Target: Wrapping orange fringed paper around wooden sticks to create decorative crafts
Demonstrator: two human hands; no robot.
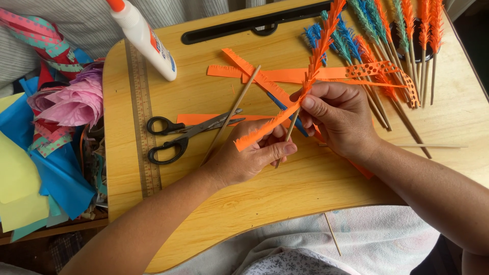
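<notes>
Thin wooden skewer (288, 133) sits just right of black-handled scissors (181, 133). Right hand (338, 119) pinches skewer, left hand (249, 155) fingers closed on fringed orange paper strip (265, 130). Tip imo: keep strip taut, wind at steady slant, overlap turns.

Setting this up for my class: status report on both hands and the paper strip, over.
Left hand pinching fringed orange paper strip. Right hand gripping thin wooden skewer. Black-handled scissors beside left hand, apart.

A home craft corner: wooden lap desk (285, 198), glue bottle (145, 38), scissors (186, 133), heaped coloured paper scraps (46, 132).
</notes>
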